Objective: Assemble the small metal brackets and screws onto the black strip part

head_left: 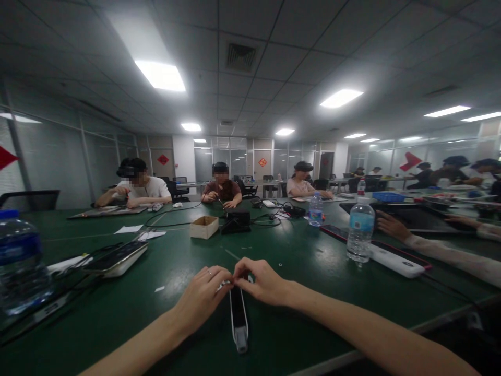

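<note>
A long, narrow object with a black top, white edges and a grey tip (238,316) lies on the green table, pointing toward me; it resembles a stapler, but I cannot tell for sure. At its far end, my left hand (203,292) has its fingers bent and drawn together. My right hand (260,282) pinches thumb to forefinger at the same spot, and the fingertips of both hands meet. Bits of something white show beneath the fingers. Whatever the fingertips hold is hidden or too small to name.
Ahead stand a small open box (204,227) and a black object (236,220). A phone (117,258) and a large bottle (19,266) are on the left. To the right are a water bottle (360,230), a white power bank (397,261) and a co-worker's arm (442,250).
</note>
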A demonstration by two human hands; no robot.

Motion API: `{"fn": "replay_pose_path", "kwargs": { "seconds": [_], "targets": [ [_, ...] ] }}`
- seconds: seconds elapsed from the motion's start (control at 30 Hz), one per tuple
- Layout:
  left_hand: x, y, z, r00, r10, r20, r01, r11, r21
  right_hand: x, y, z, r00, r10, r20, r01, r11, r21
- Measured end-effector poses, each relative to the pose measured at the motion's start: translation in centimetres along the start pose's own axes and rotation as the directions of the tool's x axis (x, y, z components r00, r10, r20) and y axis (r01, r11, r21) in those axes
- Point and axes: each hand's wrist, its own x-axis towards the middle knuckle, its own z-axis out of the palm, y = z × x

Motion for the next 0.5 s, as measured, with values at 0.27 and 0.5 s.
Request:
{"fn": "replay_pose_path", "kwargs": {
  "seconds": [0.27,0.5],
  "targets": [
    [0.04,-0.24,0.24,1.000,-0.021,0.023,0.023,0.997,-0.072,-0.03,-0.07,-0.03,0.996,-0.063,0.056,0.071,0.986,-0.151],
    [0.09,0.03,0.05,0.995,-0.078,0.060,0.083,0.993,-0.087,-0.06,0.15,-0.12,0.988,-0.120,0.101,0.141,0.961,-0.240]
  ]
}}
